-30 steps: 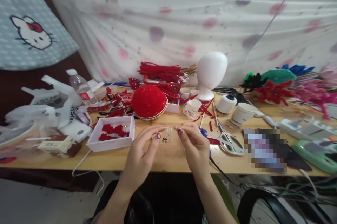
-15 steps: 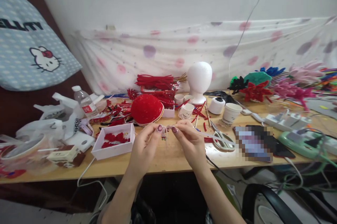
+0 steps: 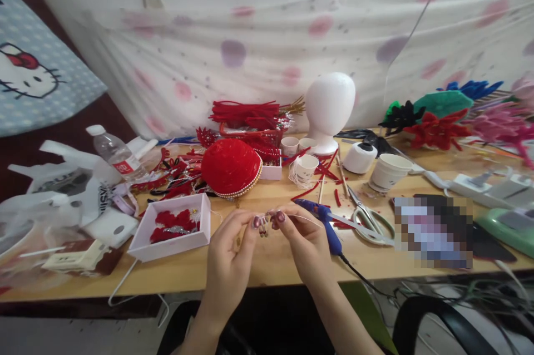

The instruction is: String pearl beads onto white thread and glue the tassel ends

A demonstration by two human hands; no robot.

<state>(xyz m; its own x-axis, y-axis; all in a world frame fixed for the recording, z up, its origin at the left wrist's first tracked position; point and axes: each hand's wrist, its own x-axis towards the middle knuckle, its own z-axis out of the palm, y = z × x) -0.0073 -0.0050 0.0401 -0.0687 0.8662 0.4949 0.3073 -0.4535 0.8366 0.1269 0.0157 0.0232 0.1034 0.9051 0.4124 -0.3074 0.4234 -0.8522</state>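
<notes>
Over the front of the table, my left hand (image 3: 228,249) and my right hand (image 3: 307,246) meet, thumbs against fingers. Between their fingertips is a small beaded strand (image 3: 262,228), with a few short beaded ends hanging down. A thin pale thread (image 3: 303,218) trails off to the right across my right hand. Fingers hide much of the strand, so its exact shape cannot be made out. Just behind my hands sits a red velvet cap (image 3: 230,167) edged with gold-coloured beads. A blue glue gun (image 3: 332,236) lies beside my right hand.
Left stands a white box (image 3: 175,248) with red pieces inside. Scissors (image 3: 374,222), paper cups (image 3: 389,171), a phone (image 3: 434,232) and a power strip (image 3: 471,185) lie right. A white foam head (image 3: 330,110) stands behind; plastic bags and a bottle (image 3: 114,152) crowd the left.
The view has moved closer and tilted down. My right hand has shifted relative to the table, baring the blue glue gun. Both hands still pinch the beaded strand.
</notes>
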